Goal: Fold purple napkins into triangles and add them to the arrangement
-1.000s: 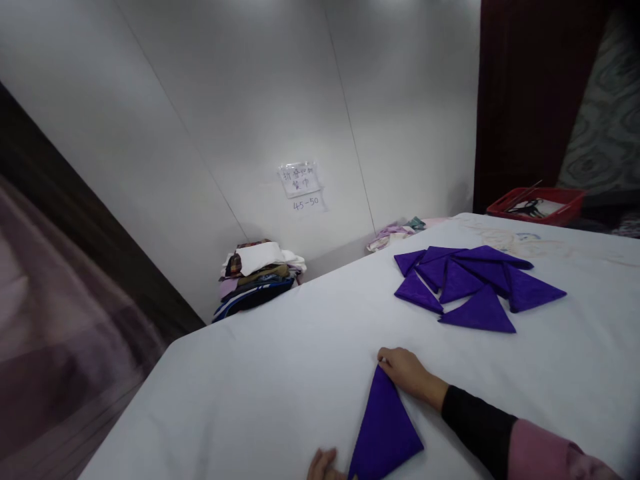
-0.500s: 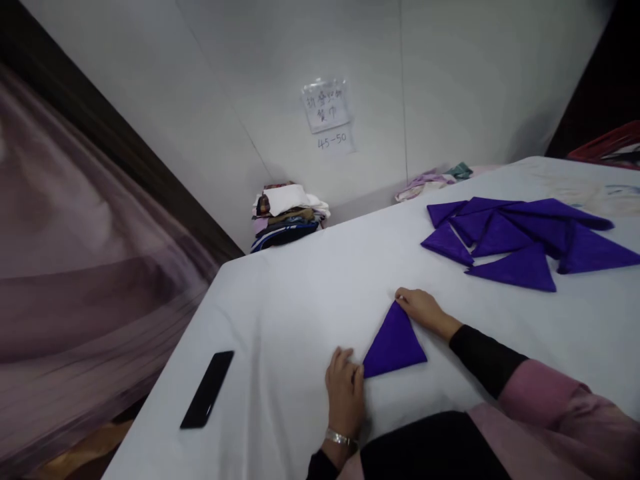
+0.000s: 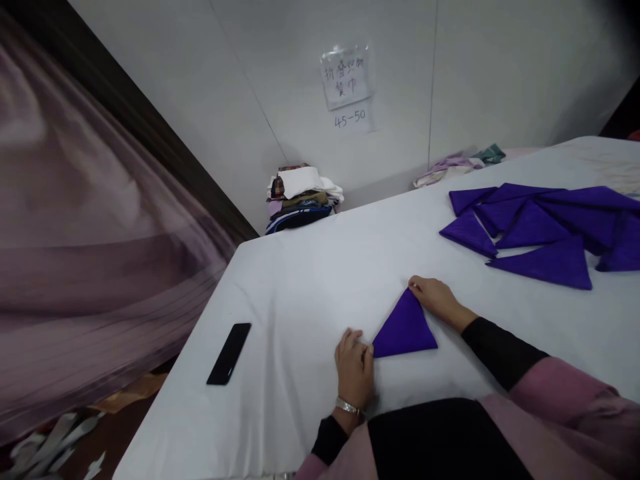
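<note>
A purple cloth napkin [image 3: 407, 329], folded into a triangle, lies flat in front of me on the white-covered table [image 3: 310, 287]. My right hand [image 3: 435, 298] pinches its top corner between thumb and fingers. At the lower left corner, my left hand [image 3: 355, 368] has its thumb and curled fingers closed on the tip, with a silvery band on the wrist. The napkin's lower right corner is free of both hands. Farther right rests a loose group of several folded purple napkins [image 3: 545, 260], some overlapping.
A black phone-like slab [image 3: 229, 355] lies on the table's left side. Along the wall are a stack of folded cloths [image 3: 303, 199] and a rumpled lilac cloth [image 3: 447, 167]. A sheer curtain [image 3: 100, 280] hangs left of the table; a handwritten sign [image 3: 346, 77] is on the wall.
My view has shifted, so the whole scene sits higher and mostly farther right in the picture. Both hands keep the same hold on the napkin's corners.
</note>
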The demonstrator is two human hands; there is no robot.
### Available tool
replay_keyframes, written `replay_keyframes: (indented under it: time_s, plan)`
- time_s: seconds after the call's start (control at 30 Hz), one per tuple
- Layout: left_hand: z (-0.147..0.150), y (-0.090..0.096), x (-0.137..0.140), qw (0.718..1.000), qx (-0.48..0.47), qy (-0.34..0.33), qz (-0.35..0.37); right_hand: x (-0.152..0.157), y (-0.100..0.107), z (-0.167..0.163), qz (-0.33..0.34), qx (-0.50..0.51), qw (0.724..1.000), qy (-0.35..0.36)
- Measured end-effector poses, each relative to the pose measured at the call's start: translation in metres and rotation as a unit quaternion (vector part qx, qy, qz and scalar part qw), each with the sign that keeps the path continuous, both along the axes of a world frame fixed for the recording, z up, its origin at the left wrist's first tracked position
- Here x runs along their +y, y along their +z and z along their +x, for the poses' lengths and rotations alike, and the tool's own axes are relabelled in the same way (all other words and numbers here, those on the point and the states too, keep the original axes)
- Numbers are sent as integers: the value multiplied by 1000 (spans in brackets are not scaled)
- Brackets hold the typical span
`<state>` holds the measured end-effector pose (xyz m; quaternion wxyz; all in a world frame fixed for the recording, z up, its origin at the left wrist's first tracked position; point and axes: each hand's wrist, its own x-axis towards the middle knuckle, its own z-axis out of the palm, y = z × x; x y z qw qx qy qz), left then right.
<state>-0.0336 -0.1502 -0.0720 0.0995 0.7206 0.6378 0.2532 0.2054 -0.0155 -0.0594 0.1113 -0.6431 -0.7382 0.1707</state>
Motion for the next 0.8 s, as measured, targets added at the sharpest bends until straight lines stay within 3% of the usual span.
replay_keyframes:
  time_s: [0.4,0.53,0.67,0.8]
  plan:
    - [-8,12,3,999,16,21,-32,2,-1,1,1,-3,1000,6]
    - [-1,20,8,1000,2,26,15,1,0,1,0,-2,1000,8]
    - [29,31,20,995,34,-91,15,1,1,0,-1,-6,1000,5]
    - [53,24,30,972,126,-196,-37,1,1,0,0,-6,1000,3]
